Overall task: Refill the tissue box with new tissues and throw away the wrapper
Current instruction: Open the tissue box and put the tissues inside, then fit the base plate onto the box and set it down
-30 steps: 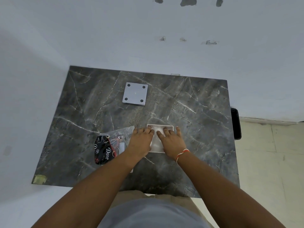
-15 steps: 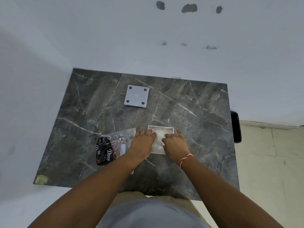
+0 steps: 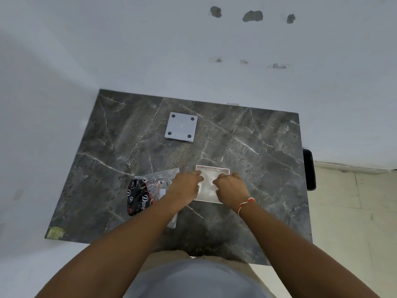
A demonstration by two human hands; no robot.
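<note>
Now curled rather than flat as a second ago, left hand (image 3: 186, 184) and right hand (image 3: 231, 187) pressing the white tissues (image 3: 208, 183) down into the open tissue box (image 3: 213, 168), near-centre on the table (image 3: 268, 168), wrapper (image 3: 150, 190) just left, probably nearly seated.

Dark marble table (image 3: 257, 168) before me, yellow tape (image 3: 55, 232) on its near-left corner, pitted white wall (image 3: 193, 50) behind.
</note>
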